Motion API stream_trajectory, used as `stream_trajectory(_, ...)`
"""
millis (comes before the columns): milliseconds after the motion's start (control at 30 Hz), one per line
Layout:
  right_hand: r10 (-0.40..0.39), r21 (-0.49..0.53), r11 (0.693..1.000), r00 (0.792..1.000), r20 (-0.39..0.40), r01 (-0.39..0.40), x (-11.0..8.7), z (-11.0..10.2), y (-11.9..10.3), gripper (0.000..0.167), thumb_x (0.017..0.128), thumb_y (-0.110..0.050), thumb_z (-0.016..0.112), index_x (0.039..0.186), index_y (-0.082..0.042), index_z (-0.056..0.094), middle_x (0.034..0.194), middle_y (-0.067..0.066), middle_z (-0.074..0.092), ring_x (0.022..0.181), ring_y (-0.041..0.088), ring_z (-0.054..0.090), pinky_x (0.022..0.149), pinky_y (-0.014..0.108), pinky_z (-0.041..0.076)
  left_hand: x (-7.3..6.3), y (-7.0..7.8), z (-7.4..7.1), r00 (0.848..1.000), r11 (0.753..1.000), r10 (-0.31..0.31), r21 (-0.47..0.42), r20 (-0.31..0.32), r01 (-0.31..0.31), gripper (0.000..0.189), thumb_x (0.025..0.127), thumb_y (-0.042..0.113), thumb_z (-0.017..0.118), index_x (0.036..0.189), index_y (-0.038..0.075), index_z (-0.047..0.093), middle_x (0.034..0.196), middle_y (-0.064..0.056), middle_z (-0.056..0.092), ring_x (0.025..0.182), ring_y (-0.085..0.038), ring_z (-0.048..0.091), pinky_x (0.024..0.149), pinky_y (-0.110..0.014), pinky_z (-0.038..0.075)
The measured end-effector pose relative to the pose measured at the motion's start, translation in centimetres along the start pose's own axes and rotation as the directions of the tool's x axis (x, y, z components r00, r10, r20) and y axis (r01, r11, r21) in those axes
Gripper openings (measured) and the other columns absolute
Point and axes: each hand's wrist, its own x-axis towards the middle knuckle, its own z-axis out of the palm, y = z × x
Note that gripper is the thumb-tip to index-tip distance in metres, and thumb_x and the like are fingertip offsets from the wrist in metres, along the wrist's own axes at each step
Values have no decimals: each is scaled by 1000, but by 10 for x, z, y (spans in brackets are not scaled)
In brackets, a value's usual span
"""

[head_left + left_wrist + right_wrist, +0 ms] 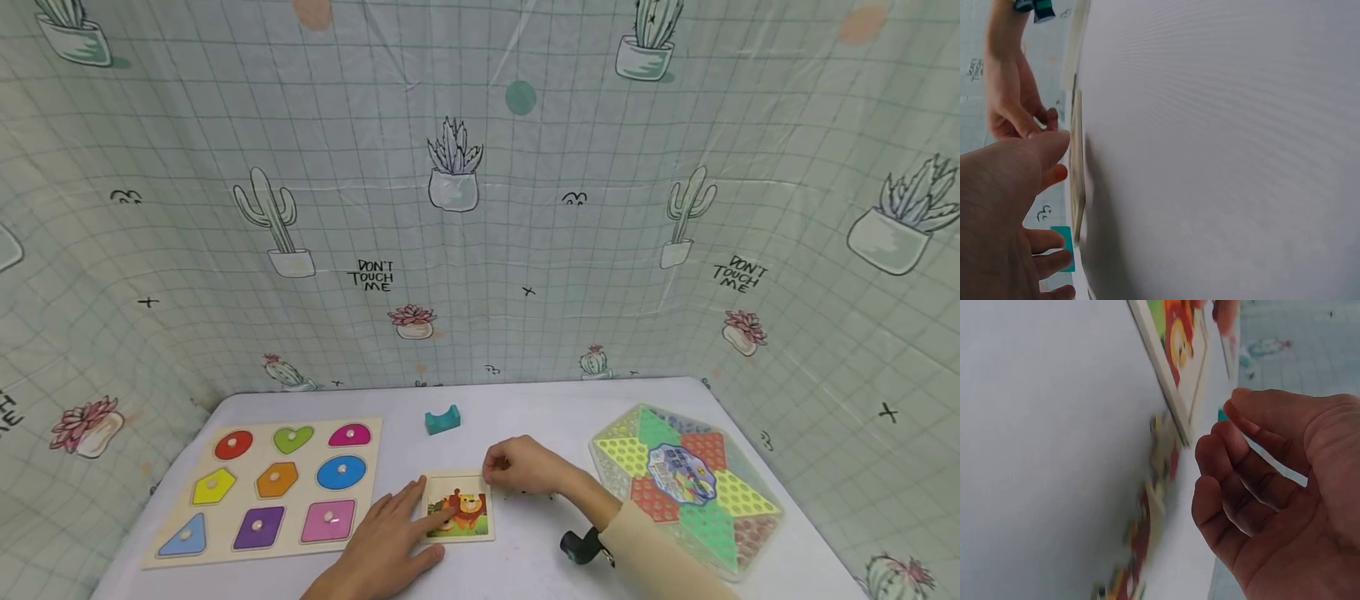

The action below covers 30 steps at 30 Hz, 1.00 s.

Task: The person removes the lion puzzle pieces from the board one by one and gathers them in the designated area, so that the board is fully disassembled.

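Observation:
A small square wooden puzzle [491, 527] with a lion picture lies flat on the table. My left hand [386, 537] rests at its left side with fingers spread, the index finger reaching over the picture. At the puzzle's upper right corner is my right hand [525, 465], its fingers loosely bent. In the right wrist view that hand [1266, 469] shows a gap between thumb and fingers, with nothing visible in it. Several loose puzzle pieces [1147, 528] lie beside the puzzle's frame, mostly hidden under the right hand in the head view.
A wooden shape board [296, 442] with colourful knobbed shapes lies at left. Behind the puzzle stands a teal block [442, 420]. A hexagonal board-game box [682, 475] is at right, and a black curved object [579, 547] lies near the right forearm. A patterned curtain [487, 250] surrounds the table.

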Motion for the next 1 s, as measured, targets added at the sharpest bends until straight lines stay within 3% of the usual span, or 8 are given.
stream_trajectory(167,-58,25,998,998,8,57,11,19,-14,5,94,-16,70,90,-17,72,78,-13,61,71,1,52,65,18,48,-4,-4,1,999,1000,-15,0,36,15,59,90,62,62,144,39,56,161,-13,33,147,-38,30,118,-63,22)
stream_trajectory(400,-96,-57,994,995,29,98,21,39,-26,13,93,-18,72,104,-17,77,88,-15,61,77,-1,53,72,17,48,-6,-6,2,999,1000,5,-4,40,-4,58,91,63,60,144,41,54,162,-13,33,147,-38,30,117,-64,22)
stream_trajectory(667,-150,-163,975,988,36,154,24,48,-34,25,93,-18,72,117,-14,76,97,-11,62,80,-2,51,75,16,47,-6,-6,1,999,1000,19,17,45,-19,57,92,63,58,145,40,54,161,-13,34,147,-38,31,116,-65,24)
stream_trajectory(1000,-158,-280,946,987,41,163,24,55,-36,24,95,-18,70,118,-20,76,107,-11,64,94,-1,54,89,20,49,-6,-4,1,998,1000,22,13,54,-23,56,92,61,59,144,40,55,161,-13,35,147,-38,31,116,-66,24)
